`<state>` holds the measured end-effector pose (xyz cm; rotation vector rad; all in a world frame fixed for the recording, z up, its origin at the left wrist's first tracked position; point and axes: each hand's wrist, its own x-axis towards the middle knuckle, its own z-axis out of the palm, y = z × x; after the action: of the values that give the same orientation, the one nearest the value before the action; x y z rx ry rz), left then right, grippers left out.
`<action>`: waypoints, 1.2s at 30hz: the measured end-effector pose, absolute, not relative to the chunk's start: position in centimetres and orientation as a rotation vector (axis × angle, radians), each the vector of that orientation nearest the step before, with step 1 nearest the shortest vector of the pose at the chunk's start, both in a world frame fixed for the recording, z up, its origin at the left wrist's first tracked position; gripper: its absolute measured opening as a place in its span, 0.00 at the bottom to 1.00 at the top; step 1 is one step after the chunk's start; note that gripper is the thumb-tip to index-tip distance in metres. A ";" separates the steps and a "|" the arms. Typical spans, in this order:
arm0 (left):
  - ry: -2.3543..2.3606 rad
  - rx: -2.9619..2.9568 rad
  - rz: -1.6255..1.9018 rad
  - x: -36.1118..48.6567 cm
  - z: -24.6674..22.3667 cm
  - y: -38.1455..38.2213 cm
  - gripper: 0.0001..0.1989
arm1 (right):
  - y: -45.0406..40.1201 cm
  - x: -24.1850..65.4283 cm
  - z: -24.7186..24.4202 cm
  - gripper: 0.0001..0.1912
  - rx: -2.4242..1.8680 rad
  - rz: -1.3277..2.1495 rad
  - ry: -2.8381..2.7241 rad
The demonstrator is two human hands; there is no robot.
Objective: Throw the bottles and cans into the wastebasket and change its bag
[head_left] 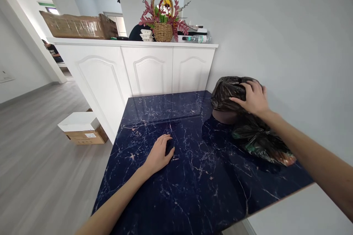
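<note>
My left hand (160, 153) rests on the dark blue marble-patterned table (176, 191), thumb and fingers apart, with nothing in it. At the table's right side, my right hand (256, 98) is on a black plastic bag (224, 93), its thumb on the near side and its fingers curved over the top. The bag covers the upper part of a mauve-grey bin (224, 116), whose lower wall shows beneath it. Beside the bin, below my right forearm, lies another part of black plastic or a second bag (259, 139), with green and reddish contents showing through. The fingertips of my right hand are partly hidden.
A white cabinet (151, 69) stands behind the table. On it are a cardboard box (77, 25), a flower basket (163, 32) and a plastic bottle (197, 39). More boxes (85, 136) sit on the floor at left. A wall (275, 44) borders the right side.
</note>
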<state>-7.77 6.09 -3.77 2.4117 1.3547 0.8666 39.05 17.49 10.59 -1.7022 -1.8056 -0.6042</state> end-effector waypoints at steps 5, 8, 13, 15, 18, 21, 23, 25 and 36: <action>1.357 2.458 0.845 -7.6 -3.8 6.2 0.18 | 12.4 33.0 7.9 0.35 -1.339 -0.627 -1.891; 1.365 2.479 0.818 -7.5 -3.9 6.2 0.18 | 9.9 28.5 5.4 0.29 -1.113 -0.403 -2.123; 1.400 2.500 0.750 -7.3 -3.6 5.9 0.20 | 9.9 24.3 0.0 0.28 -1.097 0.104 -2.343; 1.419 2.504 0.721 -7.2 -3.3 5.8 0.20 | 11.2 23.8 -2.0 0.29 -1.159 0.165 -2.317; 1.455 2.505 0.666 -6.9 -3.1 5.8 0.21 | 13.5 23.5 -4.5 0.31 -1.270 0.243 -2.254; 1.486 2.506 0.600 -6.7 -3.1 5.9 0.25 | 15.0 23.4 -6.1 0.32 -1.362 0.281 -2.206; 1.498 2.507 0.560 -6.5 -3.2 6.0 0.27 | 15.3 23.3 -6.8 0.33 -1.391 0.289 -2.194; 1.502 2.518 0.526 -6.3 -3.3 6.1 0.29 | 15.3 23.3 -7.2 0.32 -1.400 0.290 -2.193; 1.543 2.585 0.430 -5.3 -3.6 8.2 0.33 | 15.0 23.6 -6.8 0.30 -1.397 0.278 -2.212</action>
<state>-5.31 8.18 -3.60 2.5850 1.5430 0.4303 23.63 15.02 -6.81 -1.3974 -2.2117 0.2783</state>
